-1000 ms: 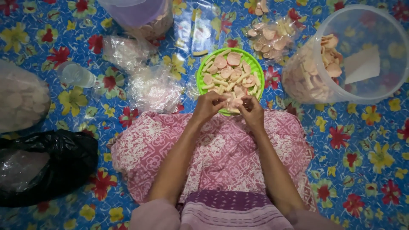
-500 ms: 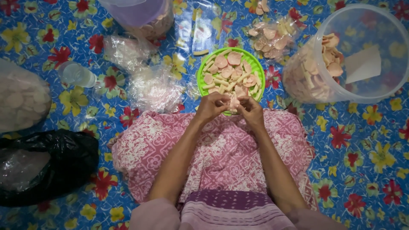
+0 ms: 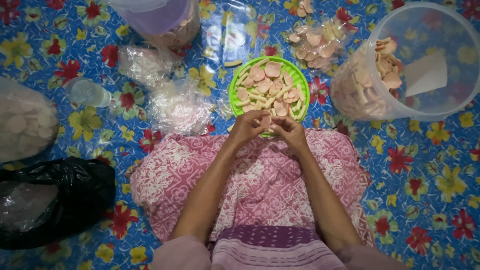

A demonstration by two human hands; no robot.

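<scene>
Both forearms reach forward over a pink patterned cloth (image 3: 260, 180) on the lap, and the hands meet at the near rim of the green bowl (image 3: 235, 87). The left hand (image 3: 246, 129) and right hand (image 3: 289, 131) curl inward toward each other, fingers closed together on a pale pink cracker piece (image 3: 266, 120) pinched between them. The bowl holds more round and stick-shaped crackers. Right of the bowl lies a clear plastic tub (image 3: 440, 30); left of it, crumpled clear bags (image 3: 177, 105).

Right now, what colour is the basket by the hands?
Bright green basket, clearest in the head view.
</scene>
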